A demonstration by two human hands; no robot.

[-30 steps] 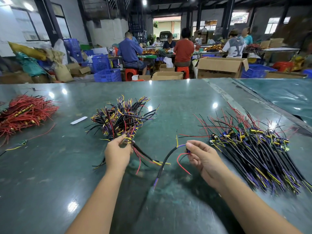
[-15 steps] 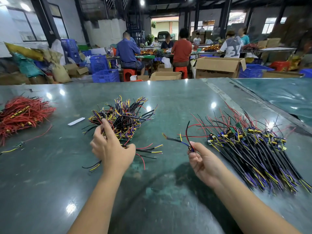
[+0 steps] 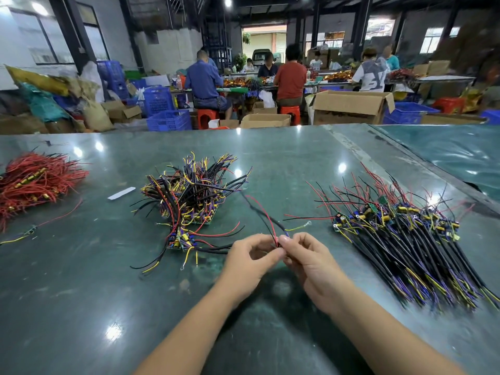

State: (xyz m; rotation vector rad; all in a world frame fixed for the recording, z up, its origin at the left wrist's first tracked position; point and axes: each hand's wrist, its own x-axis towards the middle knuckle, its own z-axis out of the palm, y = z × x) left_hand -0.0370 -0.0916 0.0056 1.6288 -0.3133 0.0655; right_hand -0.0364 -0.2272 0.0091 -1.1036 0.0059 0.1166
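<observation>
A glossy dark green table (image 3: 81, 307) fills the lower two thirds of the frame. At right of centre lies the largest lot on it, a combed-out row of wired boards (image 3: 405, 247). Their black, purple and yellow leads run toward the lower right corner, and red and black ends fan toward the upper left. A tangled heap of the same parts (image 3: 189, 193) sits left of centre. A pile of red wires (image 3: 35, 182) lies at the left edge.

Beyond the table, right of centre at the top, stands an open cardboard box (image 3: 349, 106). A seated worker's shirt (image 3: 372, 77) nearby carries large dark figures, too blurred to read with certainty.

In the lower middle, the left hand (image 3: 249, 262) and the right hand (image 3: 305, 262) meet fingertip to fingertip. Both pinch one wire assembly (image 3: 263, 212), held above the table between the heap and the row. Its red and black leads rise toward the upper left, and a yellow lead points right.

A small white strip (image 3: 121, 193) lies flat between the red pile and the heap. Any print on it is too small to make out.
</observation>
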